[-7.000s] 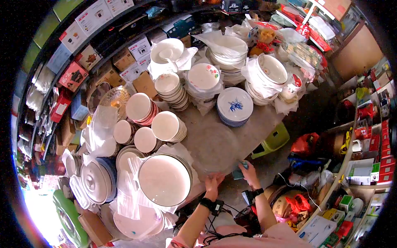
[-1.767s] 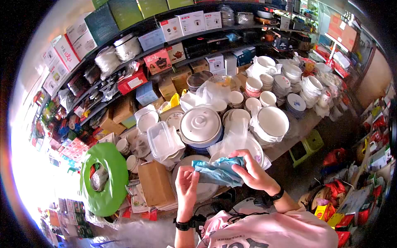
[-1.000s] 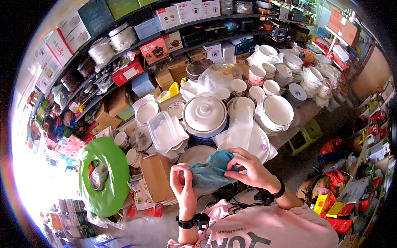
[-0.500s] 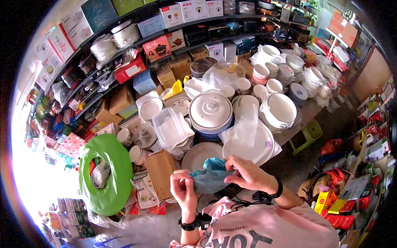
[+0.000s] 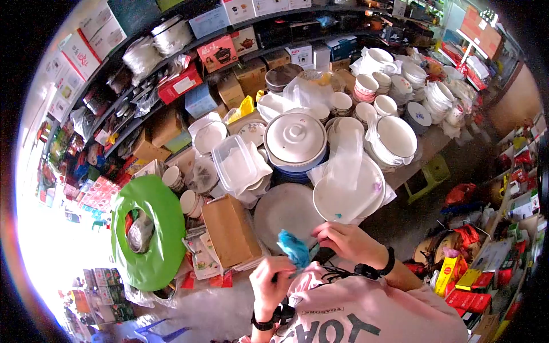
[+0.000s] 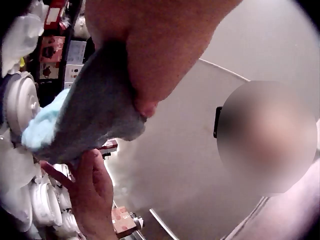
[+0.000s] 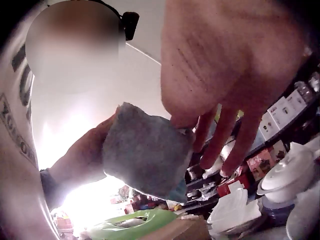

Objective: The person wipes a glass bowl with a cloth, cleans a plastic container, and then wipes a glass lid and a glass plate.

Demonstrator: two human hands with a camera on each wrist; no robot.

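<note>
Blue cloth (image 5: pixel 294 250), bunched, sat near the chest, this side of a white plate (image 5: pixel 361 197). Left hand (image 5: pixel 270 281) curled round it; right hand (image 5: pixel 345 243) pinched an edge. Judged soft, light, limp: take by a fold.

Dishes (image 5: pixel 294 140) block ahead (floor (image 5: pixel 403 220) free).

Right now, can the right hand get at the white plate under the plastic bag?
Probably yes: the right hand sits just short of the plate, with nothing between. But it pinches the cloth, which the left hand also grips, so it must let go first.
</note>
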